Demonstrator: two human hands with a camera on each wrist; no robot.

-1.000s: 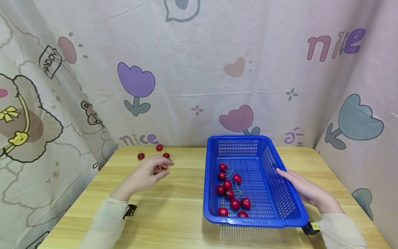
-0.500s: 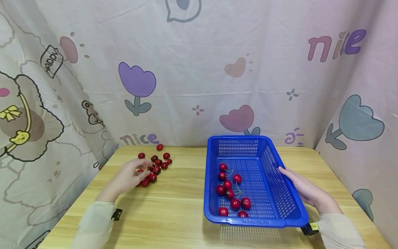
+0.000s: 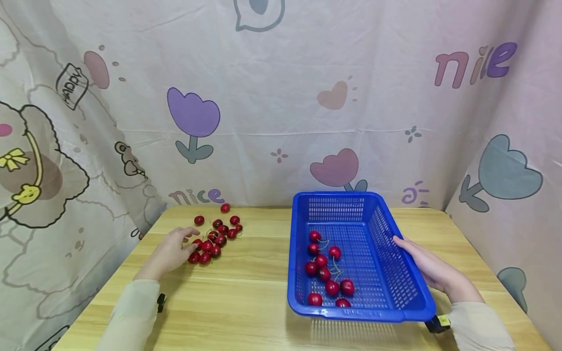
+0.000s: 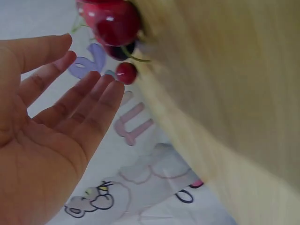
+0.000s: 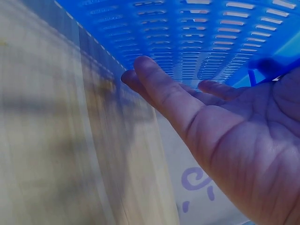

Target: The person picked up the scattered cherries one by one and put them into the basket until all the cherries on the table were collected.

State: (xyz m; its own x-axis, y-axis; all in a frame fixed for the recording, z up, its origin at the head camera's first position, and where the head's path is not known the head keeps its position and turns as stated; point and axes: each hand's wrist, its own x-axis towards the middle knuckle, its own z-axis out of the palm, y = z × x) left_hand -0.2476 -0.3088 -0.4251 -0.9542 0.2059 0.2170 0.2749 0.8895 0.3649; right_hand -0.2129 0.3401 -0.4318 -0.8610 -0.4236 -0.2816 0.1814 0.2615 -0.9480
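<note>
In the head view my left hand (image 3: 169, 249) is low at the left edge of a loose cluster of red cherries (image 3: 207, 246) on the table. Its thumb and fingers are loosely bent around a gap, fingertips right beside the nearest fruit. The left wrist view shows the palm and spread fingers (image 4: 101, 105) holding nothing, with dark cherries (image 4: 117, 23) just past the fingertips. My right hand (image 3: 432, 265) grips the right rim of a blue plastic basket (image 3: 388, 312), thumb over the edge. Its other fingers (image 5: 164, 91) lie along the perforated outer wall.
Several cherries with green stems (image 3: 332, 287) lie inside the basket, mostly toward its left side. Stray cherries (image 3: 225, 208) sit near the back edge of the wooden table (image 3: 237, 302). A patterned cloth (image 3: 263, 97) hangs behind and at both sides.
My left hand has moved left and toward me across the cherries, uncovering the cluster, and its fingertips now sit at the cluster's left edge. The right hand and basket stay put.
</note>
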